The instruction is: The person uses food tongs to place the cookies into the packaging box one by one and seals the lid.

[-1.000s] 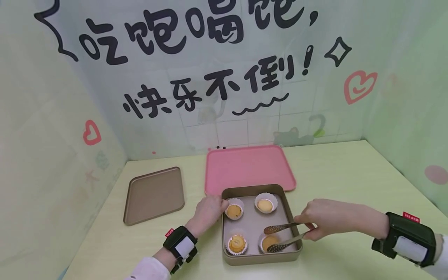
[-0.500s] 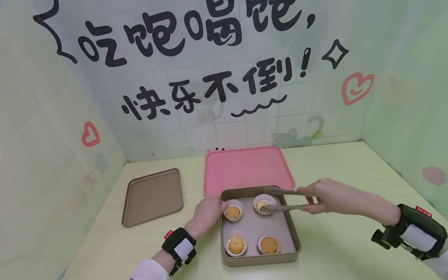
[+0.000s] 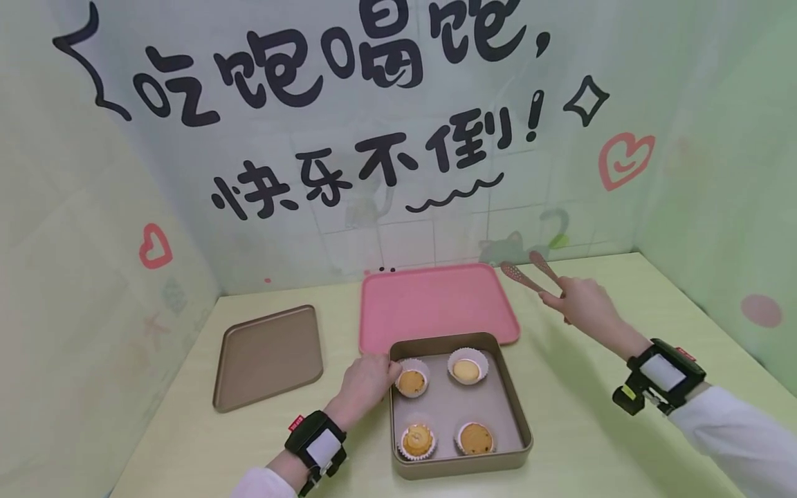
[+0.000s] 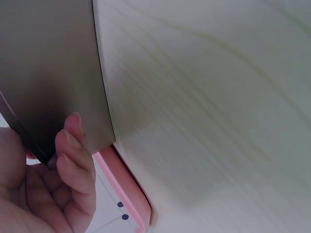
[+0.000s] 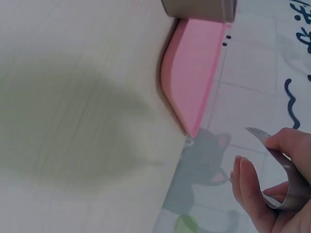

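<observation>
The left hand [image 3: 367, 380] holds the far left corner of a deep rectangular box of brownish metal [image 3: 461, 470]; its thumb lies over the rim and the other fingers are curled against the outer wall. The box stands on the pale wooden table [image 3: 575, 429], in front of the person. Inside it are four small golden pastries, each one in a white paper cup: far left [image 3: 411, 382], far right [image 3: 465, 371], near left with a ruffled top [image 3: 417, 439], and near right with dark specks [image 3: 477, 439].

The right hand [image 3: 585, 308] is raised to the right of the box, well apart from it, and its fingers are bent around metal tongs with perforated ends [image 3: 523, 277]. The ends of the tongs point toward the printed wall cloth [image 3: 280, 242], and there is a gap between them.

Just behind the box lies a pink rectangular tray with rounded corners [image 3: 436, 304]. To the left, apart from both, lies a shallow brown tray [image 3: 270, 360]
</observation>
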`<act>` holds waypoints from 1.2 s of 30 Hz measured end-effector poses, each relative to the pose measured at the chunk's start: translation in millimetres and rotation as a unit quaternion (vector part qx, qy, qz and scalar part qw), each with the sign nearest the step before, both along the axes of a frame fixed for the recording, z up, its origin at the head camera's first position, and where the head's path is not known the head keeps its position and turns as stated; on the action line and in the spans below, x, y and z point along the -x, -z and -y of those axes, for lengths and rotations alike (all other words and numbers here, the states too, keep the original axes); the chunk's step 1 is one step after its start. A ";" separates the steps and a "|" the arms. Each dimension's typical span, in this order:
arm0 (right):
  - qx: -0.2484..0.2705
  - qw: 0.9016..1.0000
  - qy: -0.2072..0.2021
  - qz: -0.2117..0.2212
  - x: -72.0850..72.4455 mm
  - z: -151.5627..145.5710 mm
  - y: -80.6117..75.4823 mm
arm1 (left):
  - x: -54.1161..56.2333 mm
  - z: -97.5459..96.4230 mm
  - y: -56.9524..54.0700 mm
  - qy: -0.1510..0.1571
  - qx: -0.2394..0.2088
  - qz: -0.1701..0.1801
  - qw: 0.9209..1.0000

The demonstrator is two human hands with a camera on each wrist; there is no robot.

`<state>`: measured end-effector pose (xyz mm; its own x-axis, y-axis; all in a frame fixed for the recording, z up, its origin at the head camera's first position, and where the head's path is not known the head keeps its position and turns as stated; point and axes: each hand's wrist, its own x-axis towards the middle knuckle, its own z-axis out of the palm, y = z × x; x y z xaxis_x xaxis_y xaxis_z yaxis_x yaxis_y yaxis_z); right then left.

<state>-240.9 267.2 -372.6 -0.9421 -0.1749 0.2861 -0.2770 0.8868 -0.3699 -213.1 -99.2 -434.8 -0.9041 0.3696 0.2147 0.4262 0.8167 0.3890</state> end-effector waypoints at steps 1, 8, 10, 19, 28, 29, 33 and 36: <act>0.001 1.000 0.015 -0.003 4.3 -2.0 5.2 | -0.2 0.1 0.1 0.000 -0.002 0.001 1.000; -0.001 0.995 0.099 0.018 27.5 -10.4 33.9 | 0.4 0.4 1.9 -0.004 -0.005 0.008 1.000; -0.003 0.994 0.108 0.032 31.2 -12.0 39.8 | 0.7 0.3 2.4 -0.006 -0.006 0.010 1.000; -0.008 0.987 0.130 0.091 39.7 -18.7 56.3 | 1.0 -0.7 2.3 -0.004 -0.003 0.007 1.000; -0.073 0.982 0.140 0.107 46.1 -15.0 60.8 | 1.4 1.2 3.2 -0.004 -0.005 0.009 1.000; -0.075 0.981 0.141 0.107 46.7 -14.2 61.4 | 1.3 1.4 3.4 -0.004 -0.005 0.009 1.000; -0.078 0.982 0.140 0.101 47.0 -13.5 65.5 | 0.9 1.6 3.8 -0.005 -0.004 0.006 1.000; -0.073 0.983 0.139 0.097 46.2 -13.8 68.5 | 0.8 1.5 3.6 -0.005 -0.003 0.008 1.000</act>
